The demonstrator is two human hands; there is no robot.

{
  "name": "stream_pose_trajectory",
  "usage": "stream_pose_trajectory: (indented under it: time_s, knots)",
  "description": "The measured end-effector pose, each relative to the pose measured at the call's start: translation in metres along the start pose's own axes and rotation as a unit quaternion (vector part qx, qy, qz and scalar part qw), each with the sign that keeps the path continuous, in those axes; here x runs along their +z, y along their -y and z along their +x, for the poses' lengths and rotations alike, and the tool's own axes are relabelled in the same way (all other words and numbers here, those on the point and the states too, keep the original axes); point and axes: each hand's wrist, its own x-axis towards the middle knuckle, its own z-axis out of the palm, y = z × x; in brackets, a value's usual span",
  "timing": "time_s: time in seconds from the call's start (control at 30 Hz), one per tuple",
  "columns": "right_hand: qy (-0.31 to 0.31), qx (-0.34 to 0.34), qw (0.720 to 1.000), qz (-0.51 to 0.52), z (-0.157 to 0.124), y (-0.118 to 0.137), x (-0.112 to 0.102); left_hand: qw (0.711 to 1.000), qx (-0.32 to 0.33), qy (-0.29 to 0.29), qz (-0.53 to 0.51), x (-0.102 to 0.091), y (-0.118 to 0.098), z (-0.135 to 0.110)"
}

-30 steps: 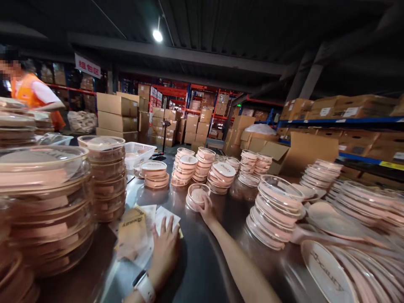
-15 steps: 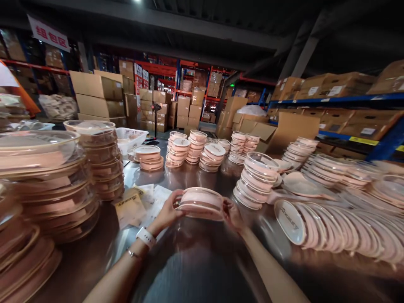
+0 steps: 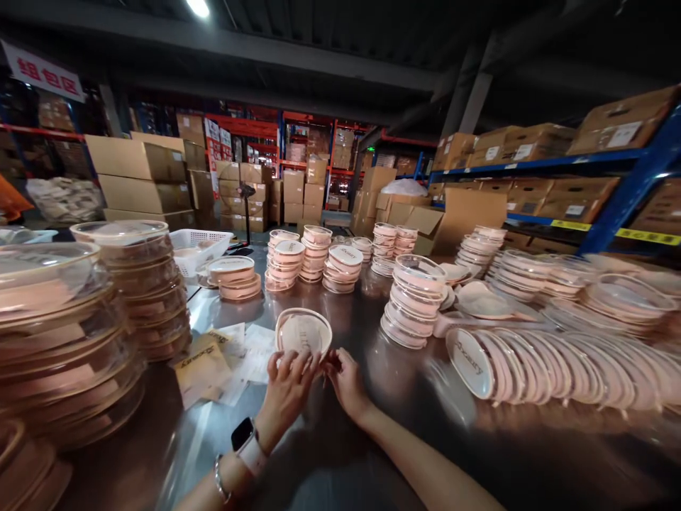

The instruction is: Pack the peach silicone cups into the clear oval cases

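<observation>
A small round pink container (image 3: 303, 332) stands tilted up on its edge on the steel table (image 3: 340, 440), its lid facing me. My left hand (image 3: 286, 392) grips its lower left side, fingers curled over the rim. My right hand (image 3: 345, 380) pinches its lower right edge. A smartwatch and a bracelet are on my left wrist.
Tall stacks of larger clear-lidded containers (image 3: 133, 284) stand at the left, paper leaflets (image 3: 213, 355) beside them. Stacks of small containers (image 3: 415, 301) fill the middle, a leaning row of pink lids (image 3: 532, 369) lies at the right. A white basket (image 3: 196, 248), cardboard boxes and shelving stand behind.
One second ago my right hand reached to the container far out on the table and my left lay on the leaflets. Both hands then lifted it, brought it closer and tipped it upright.
</observation>
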Motion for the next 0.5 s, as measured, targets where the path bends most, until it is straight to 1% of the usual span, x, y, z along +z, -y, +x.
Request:
stream_pose_trajectory:
  time_s: [0.13,0.27,0.33,0.4,0.47,0.5]
  knots:
    - [0.026,-0.018,0.997,-0.074,0.003,-0.004,-0.01,1.0,0.009,-0.013,-0.026,0.0,0.0,0.005]
    - [0.058,-0.005,0.989,-0.136,0.001,0.001,-0.013,0.998,0.012,-0.01,-0.055,0.005,-0.002,0.006]
    - [0.08,0.01,0.985,-0.151,0.001,0.004,-0.014,0.997,0.01,-0.013,-0.074,0.008,-0.003,0.004]
    - [0.095,0.037,0.983,-0.155,0.005,0.003,-0.019,0.996,-0.008,-0.012,-0.09,0.011,-0.003,0.003]
    - [0.098,0.076,0.982,-0.145,0.013,-0.002,-0.03,0.993,-0.038,-0.004,-0.113,0.01,-0.002,0.005]
    - [0.1,0.101,0.981,-0.133,0.018,-0.006,-0.038,0.988,-0.058,0.004,-0.146,0.008,0.0,0.006]
